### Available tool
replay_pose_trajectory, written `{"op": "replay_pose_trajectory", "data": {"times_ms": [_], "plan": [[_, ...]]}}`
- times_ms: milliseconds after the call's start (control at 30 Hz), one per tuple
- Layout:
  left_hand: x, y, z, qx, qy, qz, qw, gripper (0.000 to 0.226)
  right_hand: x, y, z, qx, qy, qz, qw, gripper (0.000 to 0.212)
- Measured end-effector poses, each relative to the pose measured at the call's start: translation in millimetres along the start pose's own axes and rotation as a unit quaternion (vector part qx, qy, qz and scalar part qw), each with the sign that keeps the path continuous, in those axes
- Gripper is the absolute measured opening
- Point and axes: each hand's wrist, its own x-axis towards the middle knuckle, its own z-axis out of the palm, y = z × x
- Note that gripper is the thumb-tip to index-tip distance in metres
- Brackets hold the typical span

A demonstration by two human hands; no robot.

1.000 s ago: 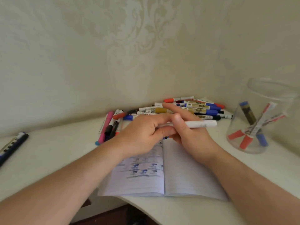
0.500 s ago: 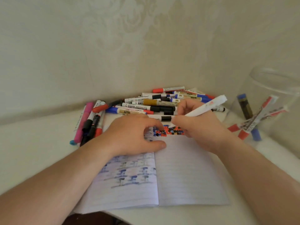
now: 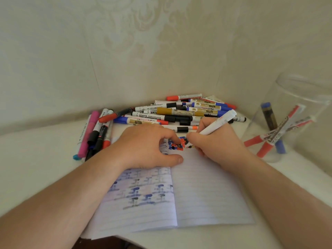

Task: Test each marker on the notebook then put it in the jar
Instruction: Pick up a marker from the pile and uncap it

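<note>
The right hand (image 3: 218, 141) is pinching a white-barrelled marker (image 3: 216, 123) in a normal writing grip, fingers curled round the lower part of it. The tip is down at the top of the right-hand page of the open lined paper notebook (image 3: 206, 191), right at the edge of a cluster of red, blue and black test dots (image 3: 177, 143). I can't actually see the nib, the fingers cover it, so no idea what colour it writes. The barrel's long axis slants up and away to the right, so its back end is already aimed roughly toward the clear glass jar (image 3: 294, 123).

That's the bit that matters for whatever comes next, I'd guess: the jar stands off to the right of the notebook, well apart from the pen hand but clearly on that hand's side. The left hand (image 3: 149, 148) is further from it and busy anyway, lying on the left page with fingers loosely bent and thumb along the centre fold, pressing the paper flat, not gripping anything.

Inside the jar there's a handful of markers already leaning against the glass: a couple with red caps, at least one blue one and a dark one, tips down on the bottom.

Behind the notebook, against the wall, a big heap of untested markers (image 3: 179, 114), plus a smaller bunch with a pink one (image 3: 89, 133) at the left. Plenty left to do, by the looks of it.
</note>
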Motion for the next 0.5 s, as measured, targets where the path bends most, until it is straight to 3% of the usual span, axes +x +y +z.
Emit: {"op": "replay_pose_trajectory", "data": {"times_ms": [267, 500], "plan": [[-0.6, 0.9, -0.4, 0.013, -0.002, -0.002, 1.0, 0.05, 2.2, 3.6, 4.2, -0.048, 0.001, -0.013, 0.999, 0.024], [-0.5, 3.6, -2.5, 0.016, -0.007, -0.004, 1.0, 0.049, 0.0, 2.5, 1.3, -0.014, -0.014, -0.001, 1.0, 0.027]]}}
